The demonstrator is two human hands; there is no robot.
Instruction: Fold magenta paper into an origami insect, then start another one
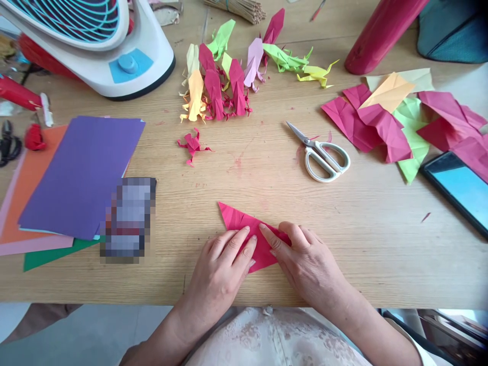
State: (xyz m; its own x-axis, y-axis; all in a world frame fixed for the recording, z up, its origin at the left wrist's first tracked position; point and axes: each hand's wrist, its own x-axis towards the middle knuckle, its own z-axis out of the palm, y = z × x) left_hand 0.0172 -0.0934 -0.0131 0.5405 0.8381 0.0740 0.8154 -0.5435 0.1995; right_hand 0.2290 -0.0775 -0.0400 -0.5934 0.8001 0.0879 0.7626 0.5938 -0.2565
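Note:
A crimson sheet of folding paper point(263, 255), folded to a pointed shape, lies flat near the table's front edge. My left hand point(223, 259) rests on its left part, fingers stretched and pressing it down. On the right part is my right hand point(305, 256), with the index finger laid along a fold, the other fingers curled, and the thumb at the paper. My palms hide the paper's lower left and right edges. Beyond it sit a small red folded-paper figure point(191, 146) with thin limbs and a pair of white-handled scissors point(324, 160), blades pointing away to the left.
Several folded-paper figures point(215, 94) stand at the back. Creased paper pieces point(385, 132) and a phone point(461, 188) lie right, below a red cylinder point(381, 38). Left are coloured sheets point(84, 168), a blurred-out phone-like object point(131, 218) and a white fan point(141, 56).

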